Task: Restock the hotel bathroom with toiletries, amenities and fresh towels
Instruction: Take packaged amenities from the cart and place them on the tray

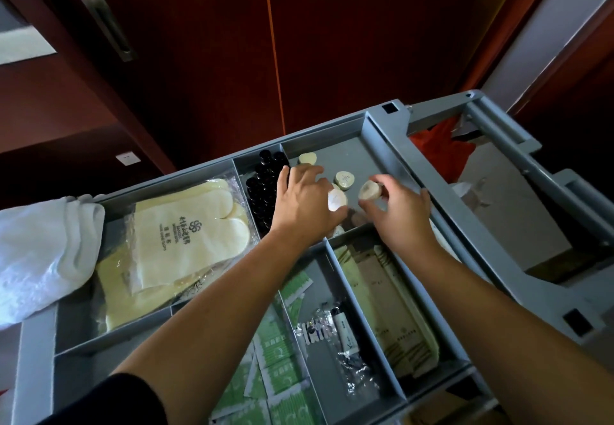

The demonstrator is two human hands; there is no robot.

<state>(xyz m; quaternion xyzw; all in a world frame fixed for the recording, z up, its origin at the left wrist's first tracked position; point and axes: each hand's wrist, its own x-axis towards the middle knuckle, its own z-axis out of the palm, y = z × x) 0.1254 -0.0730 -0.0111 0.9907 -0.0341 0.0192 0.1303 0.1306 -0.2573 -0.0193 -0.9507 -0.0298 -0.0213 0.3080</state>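
Head view: over the grey cart tray (392,145), the right grip (398,215) pinches a round wrapped soap (369,190); the left grip (304,199) appears to clasp a second soap (337,199), both in the tray's far compartment, beside dark bottles (265,189). Loose soaps (344,179) lie just beyond.

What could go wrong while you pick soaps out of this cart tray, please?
The left hand, holding a soap, sits right beside the upright dark bottles, so its wrist might topple them. The second soap pinched in the right hand could slip and drop among the loose soaps.
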